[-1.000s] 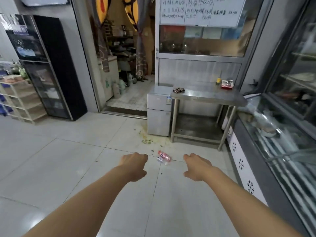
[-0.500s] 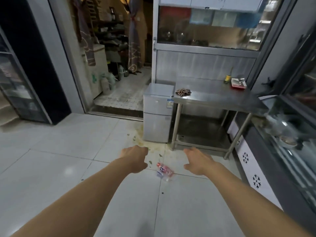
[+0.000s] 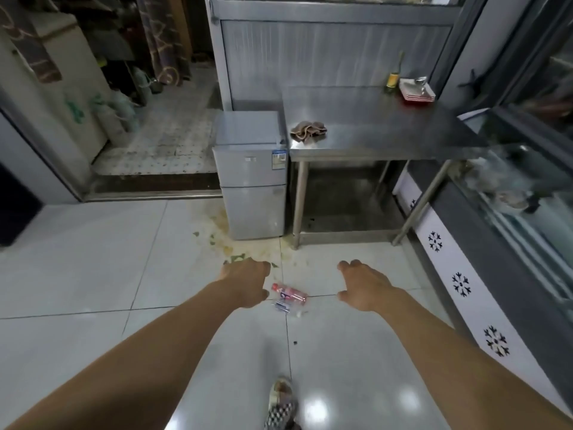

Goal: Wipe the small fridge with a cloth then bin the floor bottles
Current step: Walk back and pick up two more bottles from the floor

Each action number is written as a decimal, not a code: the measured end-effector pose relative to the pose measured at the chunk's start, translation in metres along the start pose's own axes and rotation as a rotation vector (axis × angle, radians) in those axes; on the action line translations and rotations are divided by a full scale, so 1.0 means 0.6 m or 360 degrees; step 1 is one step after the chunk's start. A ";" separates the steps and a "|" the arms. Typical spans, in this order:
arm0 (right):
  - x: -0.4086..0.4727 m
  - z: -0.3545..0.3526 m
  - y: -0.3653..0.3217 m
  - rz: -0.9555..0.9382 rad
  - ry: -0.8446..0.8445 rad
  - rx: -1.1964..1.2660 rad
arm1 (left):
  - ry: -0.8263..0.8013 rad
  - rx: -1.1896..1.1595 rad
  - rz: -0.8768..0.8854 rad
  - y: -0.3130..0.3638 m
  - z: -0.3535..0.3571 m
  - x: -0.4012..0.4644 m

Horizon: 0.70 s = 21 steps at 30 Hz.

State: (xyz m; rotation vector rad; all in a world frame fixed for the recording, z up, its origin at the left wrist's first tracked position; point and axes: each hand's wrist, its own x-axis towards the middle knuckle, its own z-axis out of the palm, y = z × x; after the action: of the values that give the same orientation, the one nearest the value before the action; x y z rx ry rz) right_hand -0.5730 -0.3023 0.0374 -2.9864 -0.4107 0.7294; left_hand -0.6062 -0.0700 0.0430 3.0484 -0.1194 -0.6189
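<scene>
Nothing is held yet: my left hand (image 3: 246, 282) hangs loosely curled, my right hand (image 3: 362, 285) spread, both empty. Wiping comes first, I judge, so next I reach the cloth (image 3: 308, 130) on the steel table (image 3: 387, 131), beside the small fridge (image 3: 251, 175). Two bottles (image 3: 289, 298) lie on the floor between my hands. Fridge sticker and bottle labels are unreadable.

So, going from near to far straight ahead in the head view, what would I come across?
Shoe → floor bottles → scattered scraps on the tiles → small fridge, with the cloth on the steel table beside it.
</scene>
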 end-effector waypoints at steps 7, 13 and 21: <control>0.236 0.039 0.001 0.0019 -0.0205 0.0093 | -0.0204 -0.0022 -0.0021 -0.068 0.048 0.212; 0.421 0.089 0.021 0.0007 -0.0379 0.0160 | -0.0378 -0.0096 -0.0078 -0.108 0.103 0.400; 0.587 0.244 0.080 0.0111 -0.0482 0.0209 | -0.0566 -0.0173 0.0020 -0.111 0.282 0.595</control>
State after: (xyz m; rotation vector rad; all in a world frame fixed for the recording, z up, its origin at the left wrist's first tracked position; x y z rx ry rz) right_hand -0.3273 -0.2591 -0.2551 -2.7847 -0.2570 1.1730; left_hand -0.3397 -0.0344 -0.2542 2.8009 -0.1074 -1.1207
